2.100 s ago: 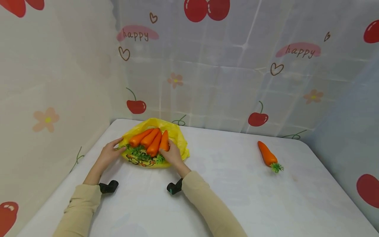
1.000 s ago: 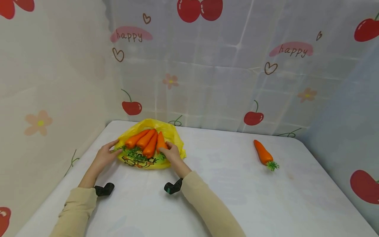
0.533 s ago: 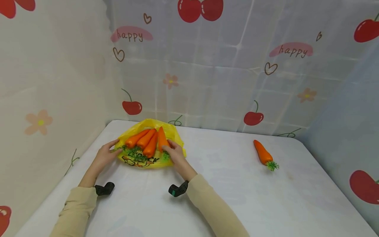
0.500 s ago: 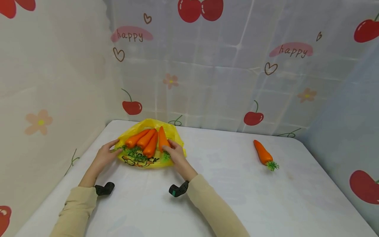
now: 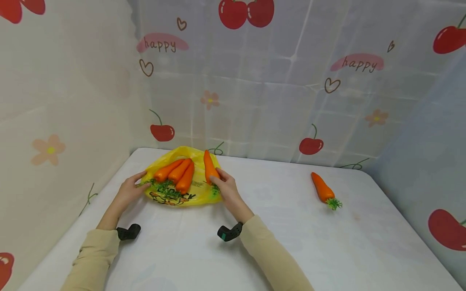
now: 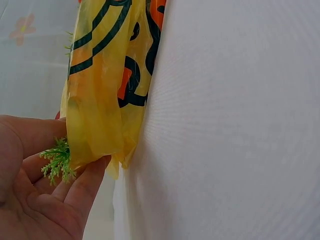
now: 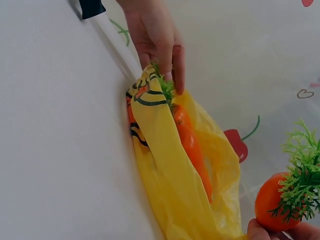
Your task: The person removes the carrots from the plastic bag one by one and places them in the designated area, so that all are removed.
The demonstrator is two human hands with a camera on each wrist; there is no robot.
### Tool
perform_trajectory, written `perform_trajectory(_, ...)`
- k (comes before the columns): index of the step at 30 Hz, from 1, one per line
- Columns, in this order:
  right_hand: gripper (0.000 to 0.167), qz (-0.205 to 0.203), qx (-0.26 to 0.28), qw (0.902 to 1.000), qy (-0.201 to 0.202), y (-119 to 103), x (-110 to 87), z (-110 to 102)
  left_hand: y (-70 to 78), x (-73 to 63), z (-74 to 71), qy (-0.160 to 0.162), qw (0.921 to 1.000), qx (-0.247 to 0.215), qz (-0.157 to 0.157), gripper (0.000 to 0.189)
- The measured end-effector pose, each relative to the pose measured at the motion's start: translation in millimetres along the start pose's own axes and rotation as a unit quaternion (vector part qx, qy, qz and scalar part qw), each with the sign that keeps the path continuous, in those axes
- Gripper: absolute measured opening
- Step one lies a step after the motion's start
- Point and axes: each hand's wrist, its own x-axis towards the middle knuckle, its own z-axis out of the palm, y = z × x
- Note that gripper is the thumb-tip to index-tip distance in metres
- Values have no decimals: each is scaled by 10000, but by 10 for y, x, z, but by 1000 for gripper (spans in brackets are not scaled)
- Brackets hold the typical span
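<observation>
A yellow plastic bag [image 5: 198, 192] with dark print lies open on the table at the left. Three orange carrots [image 5: 186, 178] with leafy green tops rest inside it. My left hand [image 5: 130, 193] pinches the bag's left edge; in the left wrist view, a green sprig pokes out between thumb and fingers. At the bag's right side, my right hand [image 5: 229, 190] grips another carrot [image 5: 210, 166] near its leafy end, tip pointing up and away. The right wrist view shows this carrot's rounded top [image 7: 269, 200] beside the bag's rim, with fingertips beneath it.
A single carrot [image 5: 322, 188] lies on the right part of the white-covered table [image 5: 276, 218], leaves toward the front. Printed curtains [image 5: 255, 101] stand behind the table and at both sides. Each wrist carries a black camera mount [image 5: 230, 232].
My right hand has drawn its carrot rightward, away from the other three, widening the gap between them. The left hand keeps its hold on the bag edge.
</observation>
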Motion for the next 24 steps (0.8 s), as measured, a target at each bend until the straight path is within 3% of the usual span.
perform_trajectory(13, 55, -175, 168, 9986, 472, -91, 35, -527, -21, -4, 11, 63, 9999, -37, 155, 60)
perform_trajectory(24, 58, -169, 9, 9960, 874, -162, -20, -1261, -10, -4, -4, -8, 9999, 29, 158, 62)
